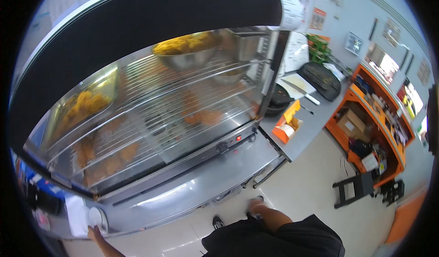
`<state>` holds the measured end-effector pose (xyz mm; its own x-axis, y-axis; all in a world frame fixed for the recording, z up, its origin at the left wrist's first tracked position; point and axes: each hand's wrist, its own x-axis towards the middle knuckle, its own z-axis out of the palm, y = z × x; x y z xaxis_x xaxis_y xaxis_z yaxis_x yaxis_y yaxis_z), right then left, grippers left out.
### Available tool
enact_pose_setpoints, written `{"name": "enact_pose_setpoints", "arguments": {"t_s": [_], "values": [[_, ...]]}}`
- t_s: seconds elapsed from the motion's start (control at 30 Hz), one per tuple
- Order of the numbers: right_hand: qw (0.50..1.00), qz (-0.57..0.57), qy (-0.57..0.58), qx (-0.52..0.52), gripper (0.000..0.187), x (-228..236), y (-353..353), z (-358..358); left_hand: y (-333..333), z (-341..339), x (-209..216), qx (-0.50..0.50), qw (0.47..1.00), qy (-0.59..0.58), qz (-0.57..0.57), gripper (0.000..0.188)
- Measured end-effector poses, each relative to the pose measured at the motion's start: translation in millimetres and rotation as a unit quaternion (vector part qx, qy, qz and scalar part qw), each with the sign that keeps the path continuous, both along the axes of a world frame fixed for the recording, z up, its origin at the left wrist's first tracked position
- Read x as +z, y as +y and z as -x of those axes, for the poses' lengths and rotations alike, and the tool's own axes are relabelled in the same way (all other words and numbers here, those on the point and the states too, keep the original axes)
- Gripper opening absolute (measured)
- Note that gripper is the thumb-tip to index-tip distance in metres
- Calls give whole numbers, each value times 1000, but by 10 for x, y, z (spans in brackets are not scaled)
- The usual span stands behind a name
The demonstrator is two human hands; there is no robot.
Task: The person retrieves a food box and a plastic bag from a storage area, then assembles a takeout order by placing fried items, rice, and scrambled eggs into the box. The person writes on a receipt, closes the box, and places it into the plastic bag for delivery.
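At the counter's far left end, my left hand (94, 233) is at the near rim of a white round container (97, 218), its fingers closed there as far as they show. White paper sheets (77, 215) lie beside that container. My right hand (257, 207) hangs low over the floor in front of the counter, smeared by motion, so its fingers cannot be made out. Ahead stands a glass-fronted warming cabinet (183, 154) with wire racks. Inside are fried pieces (203, 116), a metal bowl (187, 59) of yellow fried food and a tray of similar yellow food (87, 106).
Right of the cabinet, a side table (302, 138) holds an orange food box (287, 125), a knife (299, 90) on a white board and a black griddle (320, 81). Farther right are a black stool (353, 189) and orange shelves (379, 115). The steel counter (201, 181) runs below the cabinet.
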<state>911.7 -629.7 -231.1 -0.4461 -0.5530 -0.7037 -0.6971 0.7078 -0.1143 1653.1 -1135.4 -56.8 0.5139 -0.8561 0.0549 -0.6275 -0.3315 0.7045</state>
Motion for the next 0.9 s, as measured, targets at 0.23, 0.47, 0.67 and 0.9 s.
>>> {"name": "enact_pose_setpoints", "arguments": {"t_s": [0.23,0.47,0.67,0.9], "values": [[982,-91,74,-146,23,-10,2695,476,-9,576,278,194,854,437,204,58],[937,-111,137,-300,29,-787,3327,-736,2232,3389,-522,-59,967,-10,249,32],[874,80,5,-480,34,-993,3821,-447,4508,6048,-419,-614,718,263,-196,21],[878,163,-1,-449,39,-512,3882,748,4765,7854,515,-743,648,162,-41,23]]}}
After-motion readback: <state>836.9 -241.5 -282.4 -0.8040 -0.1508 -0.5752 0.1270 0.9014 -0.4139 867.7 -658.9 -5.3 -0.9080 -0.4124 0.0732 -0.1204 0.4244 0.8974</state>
